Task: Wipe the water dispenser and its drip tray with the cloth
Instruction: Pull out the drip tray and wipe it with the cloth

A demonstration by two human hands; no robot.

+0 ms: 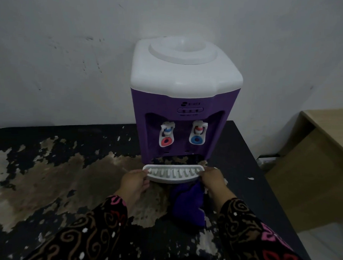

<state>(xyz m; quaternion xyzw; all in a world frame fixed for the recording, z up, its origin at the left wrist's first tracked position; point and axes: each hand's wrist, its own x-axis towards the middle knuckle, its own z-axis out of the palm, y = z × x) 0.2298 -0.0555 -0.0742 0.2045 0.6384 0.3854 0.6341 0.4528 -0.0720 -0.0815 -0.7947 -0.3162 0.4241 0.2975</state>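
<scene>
A purple water dispenser (179, 102) with a white top stands on the table against the wall. Two taps sit in its front recess. Its white slotted drip tray (172, 174) is out of the dispenser, a little in front of the empty slot at its base. My left hand (135, 180) grips the tray's left end. My right hand (213, 179) holds the tray's right end together with a purple cloth (187, 205), which hangs down below the tray toward the table.
The black table (47, 173) has badly peeled, worn brown patches on its surface. Its right edge runs diagonally past my right arm. A light wooden desk (319, 156) stands to the right. A scuffed white wall (71, 56) is behind the dispenser.
</scene>
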